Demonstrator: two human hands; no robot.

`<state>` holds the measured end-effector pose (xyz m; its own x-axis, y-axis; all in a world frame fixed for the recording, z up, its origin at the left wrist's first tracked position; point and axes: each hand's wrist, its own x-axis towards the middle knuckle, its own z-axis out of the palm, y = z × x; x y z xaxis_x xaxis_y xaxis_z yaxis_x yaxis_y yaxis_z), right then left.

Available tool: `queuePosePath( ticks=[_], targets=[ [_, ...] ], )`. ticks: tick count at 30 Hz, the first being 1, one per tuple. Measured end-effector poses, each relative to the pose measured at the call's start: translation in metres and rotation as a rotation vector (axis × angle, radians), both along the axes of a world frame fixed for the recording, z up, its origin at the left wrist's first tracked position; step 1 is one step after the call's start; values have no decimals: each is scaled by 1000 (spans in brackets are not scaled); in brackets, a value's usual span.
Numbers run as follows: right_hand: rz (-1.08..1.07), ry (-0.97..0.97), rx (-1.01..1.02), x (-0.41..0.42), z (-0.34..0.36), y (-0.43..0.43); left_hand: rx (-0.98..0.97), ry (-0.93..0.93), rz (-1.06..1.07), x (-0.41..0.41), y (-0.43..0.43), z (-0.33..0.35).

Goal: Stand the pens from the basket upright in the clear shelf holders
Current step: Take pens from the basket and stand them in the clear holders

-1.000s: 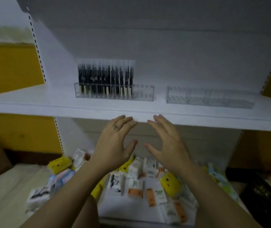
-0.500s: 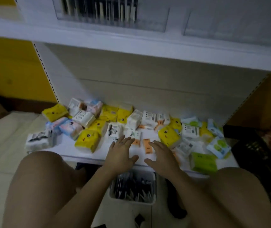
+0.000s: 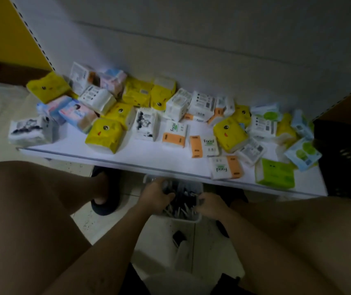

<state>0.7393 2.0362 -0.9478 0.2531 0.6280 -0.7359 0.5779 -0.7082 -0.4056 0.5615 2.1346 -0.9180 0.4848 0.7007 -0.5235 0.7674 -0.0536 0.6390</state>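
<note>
Hands (image 3: pixel 156 198) (image 3: pixel 210 204) among pens (image 3: pixel 181 206), basket (image 3: pixel 193 219) under shelf edge (image 3: pixel 127 163).

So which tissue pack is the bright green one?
The bright green tissue pack sits at the shelf's front edge, far right. It is solid lime green all over, unlike the yellow, white and orange packs around it.
</note>
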Motion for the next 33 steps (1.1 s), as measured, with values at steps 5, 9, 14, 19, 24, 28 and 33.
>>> queuePosePath(
  ticks=[5, 9, 14, 19, 24, 28, 33],
  targets=[
    [0, 3, -78, -13, -44, 11, -82, 39, 12, 4, -1, -10],
    [15, 45, -130, -19, -73, 17, -140, 60, 24, 0, -6, -20],
    [-16, 95, -159, -16, -91, 20, -152, 92, 50, -3, -8, -25],
    [-46, 141, -240, -13, -101, 32, -191, 129, 77, -5, -14, -32],
    [-122, 176, -332, -17, -105, 43, -193, 128, 59, -6, -20, -39],
    [-96, 172, -352, -17, -107, 42, -186, 140, 42, -9, -19, -44],
    [-113, 109, -230, -14, -112, 38, -216, 173, 36, -15, -16, -52]
  ],
)
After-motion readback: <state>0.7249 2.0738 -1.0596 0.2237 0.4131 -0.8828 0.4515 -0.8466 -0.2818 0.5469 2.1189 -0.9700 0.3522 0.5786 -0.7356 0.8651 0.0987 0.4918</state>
